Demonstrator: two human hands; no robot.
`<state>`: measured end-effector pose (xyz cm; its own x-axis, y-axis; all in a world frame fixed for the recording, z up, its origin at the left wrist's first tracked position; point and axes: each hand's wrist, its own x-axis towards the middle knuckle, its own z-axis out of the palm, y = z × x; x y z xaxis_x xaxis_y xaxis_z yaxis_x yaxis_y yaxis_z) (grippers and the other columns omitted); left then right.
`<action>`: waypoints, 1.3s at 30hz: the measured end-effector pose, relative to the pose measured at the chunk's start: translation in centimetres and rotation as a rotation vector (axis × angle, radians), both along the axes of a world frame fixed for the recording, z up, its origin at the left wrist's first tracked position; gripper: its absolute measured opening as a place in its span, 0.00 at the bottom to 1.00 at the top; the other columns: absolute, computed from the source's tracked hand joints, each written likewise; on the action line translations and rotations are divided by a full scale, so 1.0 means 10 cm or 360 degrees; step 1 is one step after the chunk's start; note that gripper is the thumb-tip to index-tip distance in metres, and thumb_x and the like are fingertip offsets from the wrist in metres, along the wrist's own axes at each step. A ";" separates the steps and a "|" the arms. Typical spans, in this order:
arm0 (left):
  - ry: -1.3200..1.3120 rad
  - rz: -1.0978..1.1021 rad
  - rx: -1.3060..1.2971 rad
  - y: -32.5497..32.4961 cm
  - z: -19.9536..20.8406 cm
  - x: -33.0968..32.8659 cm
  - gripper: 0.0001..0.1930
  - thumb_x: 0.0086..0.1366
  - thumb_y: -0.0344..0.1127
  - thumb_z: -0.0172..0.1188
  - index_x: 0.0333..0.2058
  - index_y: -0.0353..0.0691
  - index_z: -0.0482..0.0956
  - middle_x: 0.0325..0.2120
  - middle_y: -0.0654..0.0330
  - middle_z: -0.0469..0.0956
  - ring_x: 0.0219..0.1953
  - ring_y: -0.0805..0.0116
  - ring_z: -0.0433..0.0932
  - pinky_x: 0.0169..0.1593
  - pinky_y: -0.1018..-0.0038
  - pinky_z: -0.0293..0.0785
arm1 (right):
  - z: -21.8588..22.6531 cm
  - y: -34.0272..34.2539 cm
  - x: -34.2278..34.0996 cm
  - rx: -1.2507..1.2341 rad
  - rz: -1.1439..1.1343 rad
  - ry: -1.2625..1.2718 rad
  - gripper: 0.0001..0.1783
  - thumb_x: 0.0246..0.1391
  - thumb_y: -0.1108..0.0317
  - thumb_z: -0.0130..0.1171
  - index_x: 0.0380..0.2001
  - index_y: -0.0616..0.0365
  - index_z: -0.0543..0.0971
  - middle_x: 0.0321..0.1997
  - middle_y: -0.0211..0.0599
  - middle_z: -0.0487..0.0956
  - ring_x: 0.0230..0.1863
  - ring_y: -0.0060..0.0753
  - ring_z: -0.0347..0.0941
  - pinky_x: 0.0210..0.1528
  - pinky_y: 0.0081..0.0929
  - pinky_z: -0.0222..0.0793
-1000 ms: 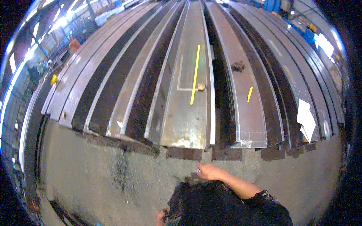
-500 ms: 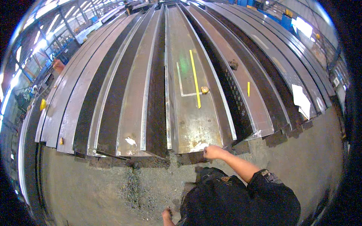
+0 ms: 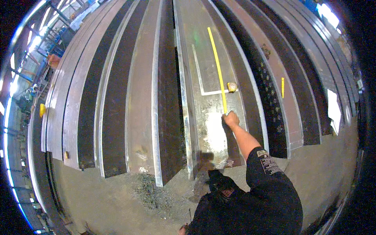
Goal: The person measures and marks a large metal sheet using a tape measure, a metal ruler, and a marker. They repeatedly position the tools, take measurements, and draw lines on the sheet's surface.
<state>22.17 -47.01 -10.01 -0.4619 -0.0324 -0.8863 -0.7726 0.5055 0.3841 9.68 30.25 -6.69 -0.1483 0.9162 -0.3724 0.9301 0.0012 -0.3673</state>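
My right hand is closed at the near end of a long yellow ruler, its fingers bent around the tip. The ruler lies lengthwise on a steel beam's flat web, crossing the short arm of a pale L-shaped square. Just right of the ruler, by that short arm's end, sits a yellow tape measure. Only a sliver of my left hand shows at the lower edge; a thin dark stick-like thing rises beside it, and its fingers are hidden.
Several long steel beams with raised flanges run side by side away from me. Rightward lie a short yellow strip and white paper sheets. A yellow object sits at the far left. Dark debris covers part of the concrete floor.
My right hand has reached forward from the beam's near end to the ruler's near tip. My left hand has slipped mostly out of the picture. The view has moved closer over the beams.
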 end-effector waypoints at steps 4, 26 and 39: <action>-0.0046 -0.0253 -0.0112 0.21 0.46 -0.10 0.19 0.65 0.46 0.57 0.45 0.35 0.76 0.35 0.50 0.80 0.37 0.55 0.81 0.38 0.61 0.78 | -0.22 0.46 -0.18 -0.0133 -0.0018 -0.0055 0.33 0.47 0.47 0.65 0.48 0.63 0.75 0.48 0.55 0.79 0.51 0.57 0.75 0.52 0.48 0.71; -0.0152 0.0424 -0.0248 1.07 1.55 -0.91 0.17 0.67 0.38 0.57 0.50 0.34 0.74 0.41 0.49 0.80 0.39 0.56 0.82 0.39 0.64 0.80 | -0.24 1.36 -1.30 0.0307 0.1801 0.0033 0.13 0.49 0.66 0.57 0.38 0.59 0.77 0.46 0.48 0.77 0.41 0.57 0.76 0.42 0.51 0.73; -0.0193 0.0308 -0.0225 0.86 1.46 -1.16 0.20 0.65 0.42 0.62 0.50 0.36 0.74 0.39 0.54 0.81 0.39 0.60 0.82 0.38 0.67 0.77 | 0.23 0.24 -0.90 -0.0149 0.1656 0.0237 0.25 0.40 0.56 0.66 0.41 0.58 0.75 0.33 0.53 0.80 0.37 0.58 0.77 0.41 0.49 0.73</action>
<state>10.56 -38.43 4.62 -0.3257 -0.2371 -0.9153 -0.8962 0.3857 0.2190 0.72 32.67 -4.37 -0.8945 0.2800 -0.3484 0.4326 0.7384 -0.5173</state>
